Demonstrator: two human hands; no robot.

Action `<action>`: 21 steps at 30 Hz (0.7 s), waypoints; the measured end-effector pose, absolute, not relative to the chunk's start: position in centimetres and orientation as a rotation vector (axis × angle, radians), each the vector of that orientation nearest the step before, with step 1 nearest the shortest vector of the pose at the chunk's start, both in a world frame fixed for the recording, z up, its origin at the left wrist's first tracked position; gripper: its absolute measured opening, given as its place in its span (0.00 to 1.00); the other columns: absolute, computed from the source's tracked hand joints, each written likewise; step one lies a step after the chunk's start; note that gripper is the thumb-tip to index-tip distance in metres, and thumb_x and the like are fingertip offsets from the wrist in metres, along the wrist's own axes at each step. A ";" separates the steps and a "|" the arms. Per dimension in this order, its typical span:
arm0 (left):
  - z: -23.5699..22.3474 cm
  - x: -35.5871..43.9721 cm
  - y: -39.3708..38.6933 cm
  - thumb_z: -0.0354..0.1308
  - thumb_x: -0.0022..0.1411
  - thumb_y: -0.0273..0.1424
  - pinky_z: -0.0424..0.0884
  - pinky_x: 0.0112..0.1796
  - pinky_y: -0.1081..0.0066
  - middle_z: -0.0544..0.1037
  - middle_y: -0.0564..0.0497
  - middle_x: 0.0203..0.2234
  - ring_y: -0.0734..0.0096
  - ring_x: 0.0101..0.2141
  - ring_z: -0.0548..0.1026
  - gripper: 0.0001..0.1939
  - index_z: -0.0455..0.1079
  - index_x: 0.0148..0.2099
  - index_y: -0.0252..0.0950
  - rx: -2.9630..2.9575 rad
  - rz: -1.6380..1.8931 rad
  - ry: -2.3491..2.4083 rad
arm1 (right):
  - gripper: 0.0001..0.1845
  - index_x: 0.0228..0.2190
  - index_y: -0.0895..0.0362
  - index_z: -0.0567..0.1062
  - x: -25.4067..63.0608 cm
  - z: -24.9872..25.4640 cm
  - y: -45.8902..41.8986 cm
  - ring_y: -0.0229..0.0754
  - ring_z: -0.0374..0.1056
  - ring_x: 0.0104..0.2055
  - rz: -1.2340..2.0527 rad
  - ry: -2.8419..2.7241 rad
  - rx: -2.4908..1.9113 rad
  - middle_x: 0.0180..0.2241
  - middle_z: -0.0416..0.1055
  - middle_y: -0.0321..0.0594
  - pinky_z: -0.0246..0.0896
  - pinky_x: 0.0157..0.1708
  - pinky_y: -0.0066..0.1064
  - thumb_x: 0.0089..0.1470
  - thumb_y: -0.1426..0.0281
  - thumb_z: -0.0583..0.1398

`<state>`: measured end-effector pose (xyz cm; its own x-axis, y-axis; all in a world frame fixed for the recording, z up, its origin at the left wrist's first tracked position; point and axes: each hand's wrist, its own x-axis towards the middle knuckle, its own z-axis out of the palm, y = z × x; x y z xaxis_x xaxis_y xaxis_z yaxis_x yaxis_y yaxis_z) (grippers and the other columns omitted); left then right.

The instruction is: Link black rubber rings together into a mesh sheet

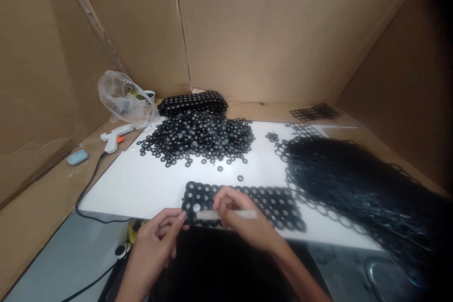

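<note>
My right hand [240,214] is closed around a pale, translucent glue stick [207,215], which lies level across its fingers and points left. Below it is a black panel [279,200] made of joined rings with light centres, near the front edge of the white board. My left hand [159,236] pinches the near left corner of this panel between thumb and fingers. The tip of the stick is close to that corner; whether it touches the rings I cannot tell.
Loose black discs [198,137] are heaped behind the panel on the white board [116,188]. A large stack of black ring mesh [347,174] covers the right side. At left are a glue gun [112,141], a blue case [78,157] and a plastic bag [120,99].
</note>
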<state>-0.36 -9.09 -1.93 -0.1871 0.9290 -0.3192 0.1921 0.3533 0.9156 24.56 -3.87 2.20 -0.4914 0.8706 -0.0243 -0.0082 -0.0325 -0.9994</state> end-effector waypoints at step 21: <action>-0.3 -0.4 -9.4 0.71 0.56 0.58 0.64 0.20 0.73 0.86 0.45 0.33 0.70 0.20 0.73 0.30 0.81 0.47 0.38 1.049 0.940 1.708 | 0.02 0.36 0.54 0.70 25.0 2.0 -3.8 0.34 0.55 0.22 1.579 -1.363 -0.879 0.22 0.57 0.25 0.52 0.26 0.25 0.61 0.71 0.56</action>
<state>-0.35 -9.45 -0.31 -0.2407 0.9245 -0.2957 0.2451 0.3527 0.9031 25.04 -3.83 2.02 -0.3917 0.9199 0.0195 -0.1540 -0.0446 -0.9871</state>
